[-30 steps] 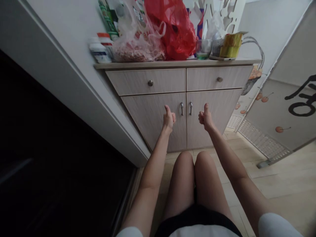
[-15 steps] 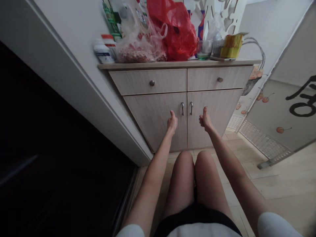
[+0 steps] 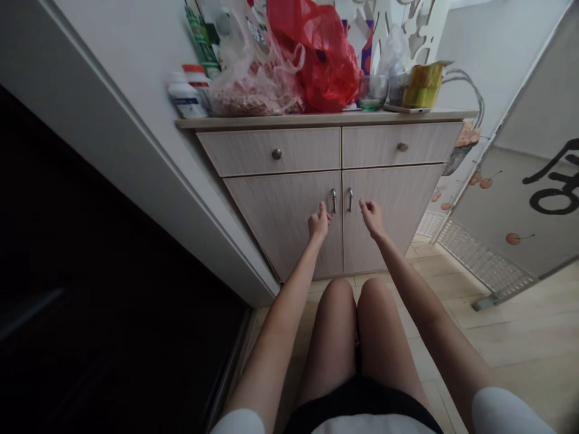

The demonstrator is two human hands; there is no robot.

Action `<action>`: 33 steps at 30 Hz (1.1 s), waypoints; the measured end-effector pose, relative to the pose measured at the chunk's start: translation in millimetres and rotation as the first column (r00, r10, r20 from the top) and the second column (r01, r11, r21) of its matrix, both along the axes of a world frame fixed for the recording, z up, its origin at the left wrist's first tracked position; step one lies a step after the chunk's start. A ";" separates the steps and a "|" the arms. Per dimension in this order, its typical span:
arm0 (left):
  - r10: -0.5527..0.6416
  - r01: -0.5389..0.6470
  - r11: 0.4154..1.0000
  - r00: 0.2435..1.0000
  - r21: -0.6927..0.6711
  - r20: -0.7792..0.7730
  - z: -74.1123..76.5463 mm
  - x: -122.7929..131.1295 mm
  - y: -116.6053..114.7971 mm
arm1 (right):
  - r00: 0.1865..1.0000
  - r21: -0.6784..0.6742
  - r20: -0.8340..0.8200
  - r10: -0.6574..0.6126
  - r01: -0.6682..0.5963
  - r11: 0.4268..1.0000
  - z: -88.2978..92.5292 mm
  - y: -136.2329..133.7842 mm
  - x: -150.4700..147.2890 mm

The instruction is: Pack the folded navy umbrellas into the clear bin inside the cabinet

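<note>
A pale wood-grain cabinet (image 3: 280, 223) stands before my knees, its two doors and two drawers closed. My left hand (image 3: 319, 224) is just left of the left door's metal handle (image 3: 333, 201), thumb raised and fingers partly apart, holding nothing. To the right of the other metal handle (image 3: 350, 199) is my right hand (image 3: 373, 218), its fingers curled in and nothing seen in them. Neither hand visibly grips a handle. Round knobs sit on the left drawer (image 3: 235, 147) and right drawer (image 3: 375, 147).
On the cabinet top are white bottles (image 3: 186, 99), a clear plastic bag (image 3: 253, 90), a red plastic bag (image 3: 323, 66), a glass (image 3: 373, 93) and a yellow container (image 3: 423, 87). A dark door (image 3: 90, 271) is at left, a decorated panel (image 3: 511, 199) at right.
Both hands have moved inward, closer to the door handles. Each upright thumb has changed pose; the left fingers have loosened and the right thumb now points left.
</note>
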State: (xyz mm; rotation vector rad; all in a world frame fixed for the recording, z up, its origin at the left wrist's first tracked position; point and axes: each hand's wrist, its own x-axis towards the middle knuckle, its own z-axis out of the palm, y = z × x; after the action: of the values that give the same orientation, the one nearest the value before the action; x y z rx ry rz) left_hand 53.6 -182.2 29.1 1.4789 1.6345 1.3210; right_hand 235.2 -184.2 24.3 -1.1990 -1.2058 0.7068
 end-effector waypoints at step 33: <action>0.175 -0.204 0.892 0.979 0.402 0.109 -76.8 -75.0 -151.1 | 0.948 0.124 0.253 -0.191 0.164 0.979 -44.1 -168.6 107.1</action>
State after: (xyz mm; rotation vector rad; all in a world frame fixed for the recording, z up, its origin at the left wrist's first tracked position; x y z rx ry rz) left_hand -21.4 -333.3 -47.8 1.5078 1.5494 1.9005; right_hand 342.3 -352.8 -19.8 -1.3262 -1.3157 0.3531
